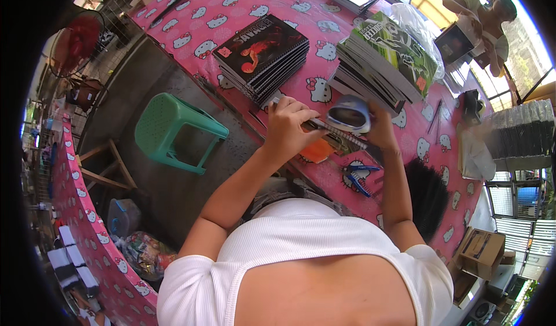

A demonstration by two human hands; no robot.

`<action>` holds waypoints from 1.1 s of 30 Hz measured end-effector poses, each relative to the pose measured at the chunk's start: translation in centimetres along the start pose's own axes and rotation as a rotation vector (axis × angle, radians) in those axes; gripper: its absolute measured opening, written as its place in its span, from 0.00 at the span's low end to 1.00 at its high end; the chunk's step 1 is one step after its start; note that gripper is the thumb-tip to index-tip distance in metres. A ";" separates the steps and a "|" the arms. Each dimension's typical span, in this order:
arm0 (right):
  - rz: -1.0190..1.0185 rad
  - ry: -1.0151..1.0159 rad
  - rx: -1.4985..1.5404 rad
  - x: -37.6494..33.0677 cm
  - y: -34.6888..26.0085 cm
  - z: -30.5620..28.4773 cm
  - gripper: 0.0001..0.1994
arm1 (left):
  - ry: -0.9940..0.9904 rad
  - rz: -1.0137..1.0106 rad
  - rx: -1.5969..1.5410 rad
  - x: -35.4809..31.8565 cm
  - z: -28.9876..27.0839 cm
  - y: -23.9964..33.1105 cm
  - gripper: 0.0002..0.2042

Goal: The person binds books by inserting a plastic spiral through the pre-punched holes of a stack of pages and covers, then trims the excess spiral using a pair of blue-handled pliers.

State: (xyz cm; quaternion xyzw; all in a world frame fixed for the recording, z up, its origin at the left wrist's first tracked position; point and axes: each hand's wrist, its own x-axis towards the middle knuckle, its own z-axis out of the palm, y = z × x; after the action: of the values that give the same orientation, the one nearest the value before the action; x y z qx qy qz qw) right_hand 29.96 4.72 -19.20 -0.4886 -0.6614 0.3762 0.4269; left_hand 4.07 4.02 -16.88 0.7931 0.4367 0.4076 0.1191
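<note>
My left hand (287, 123) is closed on the edge of a thin notebook (341, 135), its fingers on top and thumb below. A coil binding runs along the notebook's near edge. My right hand (380, 128) is closed at the side of a rounded blue-and-white device (348, 114) with a dark oval opening; its exact kind is unclear. Just below the notebook shows an orange piece (317, 150). Blue-handled pliers (360, 179) lie on the table close by. To the right of my right forearm is a heap of black binding coils (427, 201).
A stack of dark-covered spiral notebooks (260, 56) and another with green covers (391, 56) stand on the pink patterned table (324, 27). Left are a green stool (179, 129) and a red fan (76, 43). Another person (483, 27) is at the far right; cardboard boxes (479, 252) stand lower right.
</note>
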 end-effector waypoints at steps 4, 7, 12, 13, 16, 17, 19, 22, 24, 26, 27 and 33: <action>-0.063 -0.064 -0.140 1.1 -2.1 0.7 0.18 | -0.024 -0.044 -0.085 0.4 -0.2 -0.3 0.18; -0.063 -0.093 -0.126 1.4 -2.4 1.3 0.21 | 0.001 -0.071 -0.129 0.8 -0.5 -1.0 0.19; 0.037 -0.096 -0.525 3.6 -1.9 3.1 0.25 | 0.075 -0.094 -0.087 0.8 -1.4 -1.7 0.18; -0.022 0.026 -0.367 4.2 -2.1 3.6 0.23 | 0.064 -0.143 -0.152 0.6 -1.6 -2.2 0.18; -0.033 -0.152 -0.020 4.1 -2.7 3.4 0.24 | 0.034 -0.278 -0.338 -0.1 -1.9 -3.3 0.19; -0.027 -0.179 -0.160 4.0 -2.5 3.5 0.26 | 0.026 -0.317 -0.391 0.1 -2.0 -3.3 0.18; -0.053 -0.077 -0.391 4.8 -1.8 3.9 0.26 | 0.052 -0.387 -0.551 -0.1 -1.9 -3.6 0.17; -0.086 -0.085 -0.405 5.5 -1.8 4.4 0.26 | 0.131 -0.457 -0.793 -1.0 -1.1 -4.9 0.15; -0.084 -0.151 -0.297 5.3 -1.7 5.0 0.25 | 0.150 -0.480 -0.849 -1.2 -1.0 -5.6 0.16; 0.055 -0.101 -0.199 6.2 -2.6 5.8 0.26 | 0.121 -0.485 -0.850 -1.3 -1.5 -5.5 0.17; 0.114 -0.113 0.194 5.1 -3.2 5.6 0.24 | 0.106 -0.487 -0.850 -1.3 -1.7 -5.6 0.18; -0.138 0.098 -0.615 4.0 2.0 5.4 0.23 | -0.032 -0.457 -0.830 -0.3 -1.9 -6.2 0.18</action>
State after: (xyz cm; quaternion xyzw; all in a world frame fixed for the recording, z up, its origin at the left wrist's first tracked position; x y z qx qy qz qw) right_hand 24.99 8.67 -22.16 -0.5663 -0.7543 0.1048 0.3152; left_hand -1.09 7.09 -19.22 0.5683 0.3982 0.4986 0.5195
